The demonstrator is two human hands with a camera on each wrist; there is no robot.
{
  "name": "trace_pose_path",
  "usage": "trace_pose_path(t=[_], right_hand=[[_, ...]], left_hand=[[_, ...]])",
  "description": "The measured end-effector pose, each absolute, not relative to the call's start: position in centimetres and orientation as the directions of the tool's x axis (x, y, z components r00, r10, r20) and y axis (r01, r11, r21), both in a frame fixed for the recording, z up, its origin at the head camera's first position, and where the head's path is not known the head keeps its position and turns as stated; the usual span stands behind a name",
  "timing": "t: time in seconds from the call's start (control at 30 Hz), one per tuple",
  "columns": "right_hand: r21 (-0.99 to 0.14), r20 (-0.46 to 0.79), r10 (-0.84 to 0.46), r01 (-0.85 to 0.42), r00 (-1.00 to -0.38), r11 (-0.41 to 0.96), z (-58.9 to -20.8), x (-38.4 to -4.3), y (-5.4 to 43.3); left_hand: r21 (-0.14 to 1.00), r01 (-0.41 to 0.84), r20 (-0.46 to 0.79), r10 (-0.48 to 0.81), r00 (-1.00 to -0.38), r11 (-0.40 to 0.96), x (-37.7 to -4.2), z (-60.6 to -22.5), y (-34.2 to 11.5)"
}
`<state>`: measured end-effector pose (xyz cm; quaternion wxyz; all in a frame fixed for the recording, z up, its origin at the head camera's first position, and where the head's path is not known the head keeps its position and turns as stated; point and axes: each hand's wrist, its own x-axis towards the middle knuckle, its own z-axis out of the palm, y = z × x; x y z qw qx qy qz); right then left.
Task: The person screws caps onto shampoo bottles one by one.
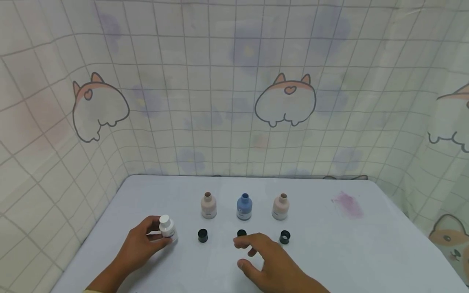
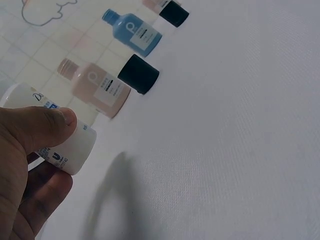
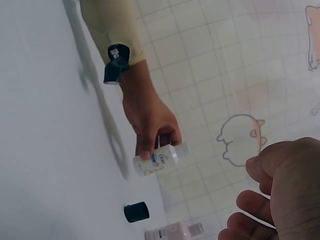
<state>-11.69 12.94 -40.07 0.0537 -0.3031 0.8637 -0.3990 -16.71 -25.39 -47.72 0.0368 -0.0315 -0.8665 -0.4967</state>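
Observation:
My left hand [image 1: 139, 246] grips a small white bottle [image 1: 167, 228] with a white cap, thumb on one side and fingers on the other. In the left wrist view blue print shows on the bottle [image 2: 75, 147] beside the thumb. My right hand [image 1: 275, 260] holds nothing and hovers over the table, fingers loosely bent and thumb apart. Its fingertips overlap the middle black cap [image 1: 241, 233] in the head view, partly hiding it. Two more black caps, a left one [image 1: 202, 235] and a right one [image 1: 284, 237], rest on the table.
Behind the caps stand three uncapped bottles in a row: a pinkish one [image 1: 209, 206], a blue one [image 1: 244, 207] and another pinkish one [image 1: 280, 207]. A pink stain [image 1: 349, 204] marks the white table [image 1: 329, 260] at right. A checked curtain [image 1: 227, 134] hangs behind and at the sides.

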Motion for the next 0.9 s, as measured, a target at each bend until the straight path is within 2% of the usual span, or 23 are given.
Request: trace_pose_path(t=[0.43, 0.6, 0.83, 0.9], right_hand=[[-0.696, 0.134, -0.507, -0.445, -0.851, 0.563, -39.8, -11.6, 14.2], [-0.689, 0.176, -0.490, -0.462, -0.854, 0.558, -40.2, -11.5, 15.0], [-0.672, 0.292, -0.485, -0.537, -0.825, 0.509, -41.2, -11.4, 16.1], [-0.674, 0.287, -0.475, -0.528, -0.832, 0.517, -41.4, -11.4, 16.3]], left_hand=[[0.853, 0.097, 0.102, 0.019, -0.995, 0.513, -16.9, -47.5, -25.5], [0.851, 0.097, 0.101, 0.021, -0.995, 0.516, -17.1, -47.5, -25.8], [0.843, 0.101, 0.104, 0.024, -0.994, 0.528, -17.2, -47.5, -26.0], [0.841, 0.099, 0.104, 0.021, -0.994, 0.533, -17.2, -47.5, -26.0]])
